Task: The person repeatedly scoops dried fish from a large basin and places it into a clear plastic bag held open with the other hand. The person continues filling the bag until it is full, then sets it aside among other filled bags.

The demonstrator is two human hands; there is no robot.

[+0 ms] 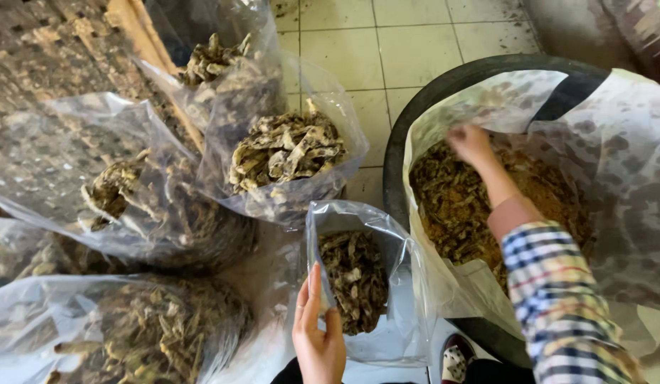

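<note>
small bag (365, 284): clear plastic, standing open on the floor just left of the big tub, partly filled with dried brown plant pieces.
handling: probably light and floppy; thin slick film that is crumpling easily; contents look dry and brittle, likely crumbling if squeezed. Best hold looks like the rim, pinched and kept open, not the belly.
left hand (318, 334): gripping the small bag's near-left rim, thumb pressing one side of the film, fingers (310, 288) lying close together on the other, a flat pinch holding the mouth open.
right hand (472, 144): reaching into the big tub to the right of the small bag, fingers curling down into the loose material; cannot tell whether they are closing on a handful or just touching it.
sleeve (557, 299): plaid, with a pink cuff under it, running from the lower right up into the tub.
big tub (444, 85): black, round, lined with a large plastic sheet (614, 142), holding a heap of dried pieces (451, 199).
other bags (287, 153): several filled clear bags sitting left of and beyond the small bag, same dried stuff inside.
floor (408, 43): pale tiles showing beyond the small bag.
shoe (454, 359): patterned toe peeking just right of the small bag's base.
</note>
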